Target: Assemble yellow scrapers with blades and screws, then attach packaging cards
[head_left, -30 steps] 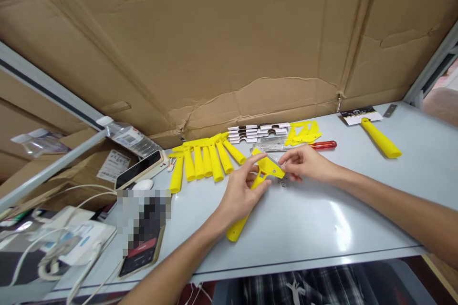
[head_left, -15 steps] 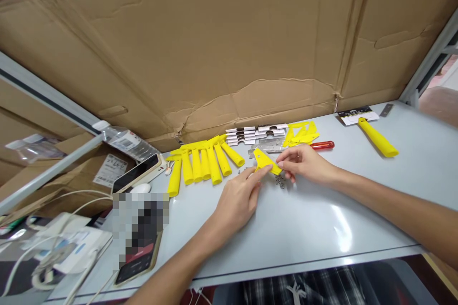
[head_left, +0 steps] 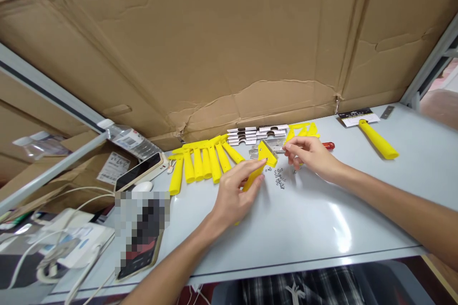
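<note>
The yellow scraper is pinched between thumb and fingers of the left hand, around the handle just below the head. Its long axis is slanted: the head is pointed forward and right, the handle run back under the palm. The fingertips of the right hand are drawn close together just right of the head, nearer to it than the left palm; whether anything is pinched there cannot be told. Loose screws are scattered below the head, between both hands.
</note>
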Available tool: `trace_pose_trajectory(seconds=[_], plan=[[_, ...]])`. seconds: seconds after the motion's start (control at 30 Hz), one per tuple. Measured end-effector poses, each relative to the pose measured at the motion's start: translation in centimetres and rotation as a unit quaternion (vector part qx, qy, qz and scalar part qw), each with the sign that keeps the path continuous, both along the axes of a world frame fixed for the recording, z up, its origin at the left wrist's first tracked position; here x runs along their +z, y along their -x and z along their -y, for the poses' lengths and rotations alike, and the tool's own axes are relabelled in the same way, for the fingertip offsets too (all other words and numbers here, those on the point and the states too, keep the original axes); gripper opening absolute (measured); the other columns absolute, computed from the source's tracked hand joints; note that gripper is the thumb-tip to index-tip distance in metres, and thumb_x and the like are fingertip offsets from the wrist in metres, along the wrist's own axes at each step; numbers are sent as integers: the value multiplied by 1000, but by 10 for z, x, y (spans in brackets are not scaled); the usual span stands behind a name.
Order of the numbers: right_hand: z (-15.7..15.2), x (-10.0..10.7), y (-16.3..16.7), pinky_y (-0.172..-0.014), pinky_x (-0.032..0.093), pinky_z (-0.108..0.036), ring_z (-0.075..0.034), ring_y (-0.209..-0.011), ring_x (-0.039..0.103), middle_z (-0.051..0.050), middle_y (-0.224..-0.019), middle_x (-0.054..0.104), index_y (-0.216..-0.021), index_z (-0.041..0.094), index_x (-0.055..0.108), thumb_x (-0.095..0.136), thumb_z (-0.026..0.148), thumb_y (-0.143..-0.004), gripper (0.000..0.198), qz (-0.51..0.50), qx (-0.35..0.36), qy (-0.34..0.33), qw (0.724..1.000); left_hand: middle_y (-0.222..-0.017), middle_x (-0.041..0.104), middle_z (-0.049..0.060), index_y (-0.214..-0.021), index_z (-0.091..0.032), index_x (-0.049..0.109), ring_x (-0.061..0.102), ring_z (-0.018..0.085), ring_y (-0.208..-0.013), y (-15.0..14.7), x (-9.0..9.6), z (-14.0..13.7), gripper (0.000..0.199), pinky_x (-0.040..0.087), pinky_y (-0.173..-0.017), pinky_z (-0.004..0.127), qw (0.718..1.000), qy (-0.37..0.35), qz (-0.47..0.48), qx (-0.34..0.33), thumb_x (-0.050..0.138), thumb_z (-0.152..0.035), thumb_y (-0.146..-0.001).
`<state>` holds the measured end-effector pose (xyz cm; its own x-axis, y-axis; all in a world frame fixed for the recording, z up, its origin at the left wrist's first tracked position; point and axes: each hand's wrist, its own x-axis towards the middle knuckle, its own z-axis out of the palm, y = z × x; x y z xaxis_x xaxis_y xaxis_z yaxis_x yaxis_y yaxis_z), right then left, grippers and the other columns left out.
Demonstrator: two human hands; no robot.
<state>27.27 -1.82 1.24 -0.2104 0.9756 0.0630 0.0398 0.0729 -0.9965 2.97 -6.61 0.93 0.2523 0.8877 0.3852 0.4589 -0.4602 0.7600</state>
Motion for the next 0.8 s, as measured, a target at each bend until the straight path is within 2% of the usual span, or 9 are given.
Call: trace_pose_trajectory(seconds=[0.13, 0.27, 0.33, 0.4, 0.43, 0.5, 0.6, 0.67, 0.8], plan=[[1, -1, 1, -56, 51, -26, -10, -60, 60, -5, -83, 67, -87, 16, 68, 68, 55, -89, 39, 24, 4, -3, 1000, -118, 77, 9, -122, -32, 78, 72, 23, -95, -3, 0, -2, 33, 54, -71, 30, 1000, -1, -1, 7, 71, -25, -91], [1, -3, 1, -57, 51, -27, -11, -61, 60, -4, -79, 67, -87, 17, 68, 71, 52, -87, 36, 29, 6, -13, 999, -116, 77, 9, -125, -32, 77, 70, 25, -105, -5, 4, -2, 39, 56, -80, 33, 1000, -24, 2, -10, 71, -20, -88], [0, -4, 1, -57, 51, -27, -11, -61, 60, -4, -78, 67, -87, 17, 68, 72, 52, -85, 35, 31, 5, -11, 999, -118, 75, 10, -126, -31, 76, 70, 24, -101, -5, 7, -1, 39, 56, -75, 31, 1000, -16, 5, -21, 69, -20, -89], [-1, -5, 1, -57, 51, -27, -12, -63, 60, -4, -80, 67, -88, 17, 68, 72, 52, -85, 35, 37, 3, -13, 999, -121, 73, 11, -129, -29, 74, 71, 19, -81, -5, 8, 0, 39, 56, -62, 28, 997, 56, 40, -33, 69, -26, -90], [-1, -6, 2, -58, 51, -27, -13, -67, 61, -5, -83, 68, -89, 17, 69, 71, 52, -85, 35, 42, 0, -20, 999, -123, 72, 12, -131, -28, 71, 69, 16, -69, -5, 9, 0, 41, 54, -54, 27, 989, 116, 76, -47, 69, -31, -90], [-2, -7, 2, -63, 54, -28, -15, -76, 63, -7, -94, 71, -93, 18, 70, 69, 51, -87, 34, 59, -14, -49, 997, -128, 69, 15, -135, -26, 64, 65, 13, -55, -5, 10, -1, 48, 50, -43, 27, 950, 248, 163, -92, 72, -39, -89], [-3, -7, 2, -74, 57, -30, -18, -94, 67, -9, -114, 71, -105, 19, 71, 70, 47, -88, 33, 70, -19, -86, 994, -124, 70, 17, -133, -25, 56, 70, 17, -57, -7, 9, -3, 57, 51, -42, 27, 875, 376, 258, -163, 78, -42, -84], [-2, -7, 1, -77, 57, -31, -19, -98, 68, -9, -115, 72, -109, 20, 70, 70, 48, -89, 35, 54, 15, -80, 995, -121, 72, 16, -134, -25, 53, 73, 19, -62, -9, 6, -5, 59, 55, -47, 27, 850, 404, 282, -184, 80, -42, -84], [-2, -12, 1, -60, 55, -28, -16, -78, 68, -6, -93, 73, -109, 20, 69, 71, 53, -88, 39, 26, 98, -21, 995, -123, 72, 16, -138, -24, 48, 76, 21, -72, -14, -4, -6, 66, 60, -58, 31, 839, 411, 306, -184, 82, -41, -84]])
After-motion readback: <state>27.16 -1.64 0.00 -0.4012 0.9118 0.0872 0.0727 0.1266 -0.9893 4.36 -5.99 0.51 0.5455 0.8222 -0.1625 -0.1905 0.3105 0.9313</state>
